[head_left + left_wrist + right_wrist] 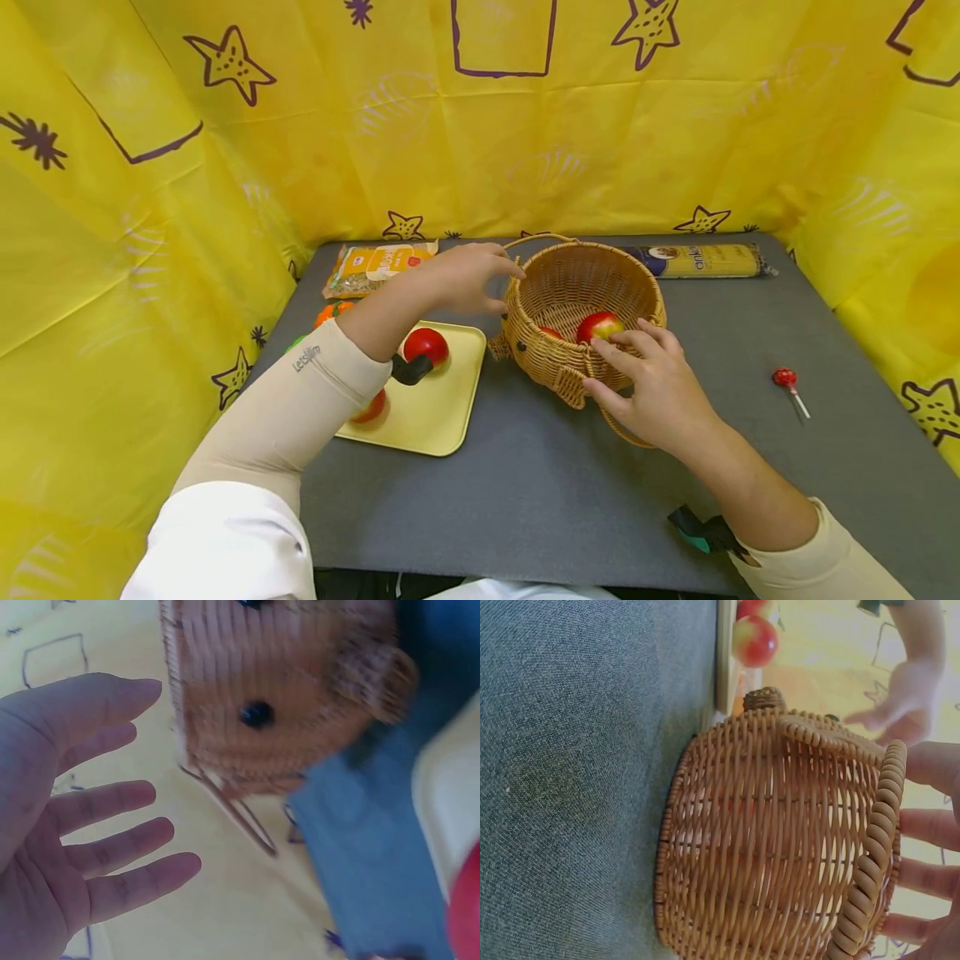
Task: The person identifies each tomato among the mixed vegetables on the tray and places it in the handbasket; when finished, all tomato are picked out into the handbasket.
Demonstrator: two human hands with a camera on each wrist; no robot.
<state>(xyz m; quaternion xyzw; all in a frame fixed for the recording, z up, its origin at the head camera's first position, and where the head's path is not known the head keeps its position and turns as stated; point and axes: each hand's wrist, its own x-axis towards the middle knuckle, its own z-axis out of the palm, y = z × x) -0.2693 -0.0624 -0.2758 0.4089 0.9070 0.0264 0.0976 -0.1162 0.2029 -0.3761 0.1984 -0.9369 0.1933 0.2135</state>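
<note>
A round wicker basket (pixel 585 275) with ear-like and black-eye details stands mid-table. Inside it lie a red-and-yellow apple (pixel 600 325) and another red fruit, mostly hidden by the front wall. My left hand (pixel 474 279) hovers by the basket's left rim with fingers spread; the left wrist view shows the empty palm (pixel 45 862) apart from the wicker. At the right front rim, my right hand (pixel 652 387) has its fingers extended over the edge. The right wrist view shows those fingers (pixel 930 829) against the rim, just behind the looped handle (pixel 870 847).
Left of the basket lies a pale yellow tray (pixel 442 433) holding red apples (pixel 426 347), partly covered by my left arm. Behind are an orange food bag (pixel 360 267) and a long yellow pasta packet (pixel 705 261). A red lollipop (pixel 785 377) lies at the right.
</note>
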